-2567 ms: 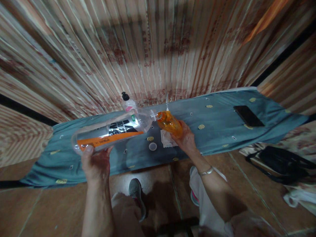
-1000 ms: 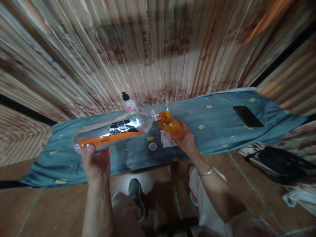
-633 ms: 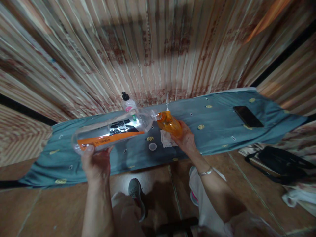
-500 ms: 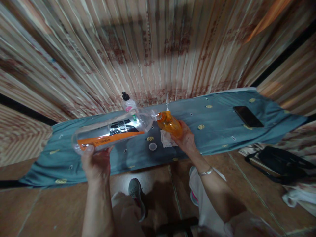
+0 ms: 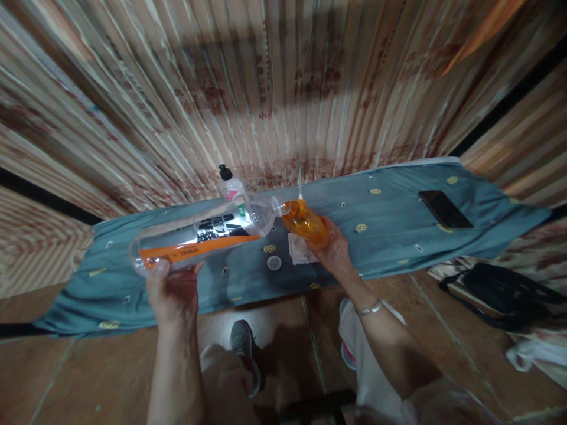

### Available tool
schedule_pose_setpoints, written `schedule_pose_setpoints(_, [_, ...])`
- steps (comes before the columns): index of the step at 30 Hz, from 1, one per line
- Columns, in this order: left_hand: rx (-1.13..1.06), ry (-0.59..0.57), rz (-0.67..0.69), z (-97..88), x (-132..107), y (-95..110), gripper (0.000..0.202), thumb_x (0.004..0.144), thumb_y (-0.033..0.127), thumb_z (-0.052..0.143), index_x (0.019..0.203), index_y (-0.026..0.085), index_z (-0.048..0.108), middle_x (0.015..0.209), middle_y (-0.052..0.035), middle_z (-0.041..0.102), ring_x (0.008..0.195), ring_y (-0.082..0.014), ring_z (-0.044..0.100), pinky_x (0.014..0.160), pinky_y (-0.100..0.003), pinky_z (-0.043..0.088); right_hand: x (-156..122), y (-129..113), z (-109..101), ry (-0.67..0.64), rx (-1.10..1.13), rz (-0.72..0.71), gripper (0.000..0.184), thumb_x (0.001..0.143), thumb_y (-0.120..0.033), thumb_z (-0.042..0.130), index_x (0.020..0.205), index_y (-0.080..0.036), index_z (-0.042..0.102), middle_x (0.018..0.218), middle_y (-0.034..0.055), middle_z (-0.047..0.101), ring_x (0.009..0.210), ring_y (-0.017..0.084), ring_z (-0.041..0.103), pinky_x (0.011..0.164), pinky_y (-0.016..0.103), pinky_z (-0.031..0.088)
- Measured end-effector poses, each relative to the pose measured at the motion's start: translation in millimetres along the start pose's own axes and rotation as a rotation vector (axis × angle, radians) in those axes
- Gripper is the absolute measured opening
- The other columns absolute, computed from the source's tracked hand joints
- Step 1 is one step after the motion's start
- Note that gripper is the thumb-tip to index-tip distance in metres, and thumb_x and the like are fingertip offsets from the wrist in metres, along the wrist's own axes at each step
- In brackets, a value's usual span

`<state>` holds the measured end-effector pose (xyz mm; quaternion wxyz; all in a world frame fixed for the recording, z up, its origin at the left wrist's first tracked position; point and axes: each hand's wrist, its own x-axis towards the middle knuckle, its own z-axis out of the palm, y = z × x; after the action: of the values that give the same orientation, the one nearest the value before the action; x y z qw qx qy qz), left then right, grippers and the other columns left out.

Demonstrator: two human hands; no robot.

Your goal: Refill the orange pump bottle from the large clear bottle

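Observation:
My left hand [image 5: 172,295] is wrapped round the base end of a large clear plastic bottle [image 5: 261,215] with a silver and orange label. The bottle lies nearly level, its neck pointing right and slightly raised. In my right hand [image 5: 334,251] is a smaller orange see-through bottle [image 5: 303,221], tilted with its mouth up and to the left. The two bottle mouths meet, or overlap in view; whether one sits inside the other I cannot tell. Below them on the cloth are a small round clear cap [image 5: 274,263] and a pale crumpled wipe or packet [image 5: 301,251].
Behind the large bottle stands a clear bottle with a black pump top [image 5: 225,173]. A white nozzle [image 5: 300,192] shows behind the orange bottle. A dark phone [image 5: 445,209] lies at right on the blue-green tablecloth [image 5: 390,230]. A black bag [image 5: 505,292] rests beyond the table's right front edge.

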<state>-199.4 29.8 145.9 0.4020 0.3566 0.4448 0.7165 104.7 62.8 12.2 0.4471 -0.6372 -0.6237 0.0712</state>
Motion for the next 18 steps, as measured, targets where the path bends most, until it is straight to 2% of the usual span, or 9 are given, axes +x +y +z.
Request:
schedule_pose_setpoints(4, [-0.021,0.015,0.010,1.4,0.2,-1.2,0.038,0.059,0.047,0.083,0.090,0.027,0.074,0.103,-0.0041,0.075,0.106,-0.0283,0.069,0.077,-0.035,0.063,0.3,-1.7,0.6,0.004,-0.003,0.008,0.061,0.080,-0.031,0.072,0.137,-0.019,0.054,0.130,0.0154,0.070,0.118,0.033,0.068,0.104,0.053,0.058])
schedule_pose_setpoints(8, [-0.036,0.020,0.013,0.4,1.0,-2.9,0.036,0.060,0.047,0.083,0.089,0.027,0.075,0.100,-0.0031,0.075,0.102,-0.0274,0.070,0.076,-0.035,0.063,0.8,-1.8,1.1,-0.005,0.011,0.015,0.063,0.079,-0.030,0.072,0.137,-0.016,0.053,0.131,0.0177,0.069,0.119,0.034,0.068,0.105,0.055,0.057])
schedule_pose_setpoints(18, [-0.017,-0.001,-0.011,-4.9,1.7,-3.5,0.032,0.064,0.045,0.082,0.090,0.029,0.074,0.100,-0.0025,0.076,0.106,-0.0282,0.070,0.077,-0.036,0.063,-1.1,2.6,2.3,-0.007,0.029,-0.001,0.062,0.081,-0.030,0.069,0.139,-0.022,0.051,0.133,0.0145,0.068,0.119,0.032,0.066,0.106,0.056,0.055])
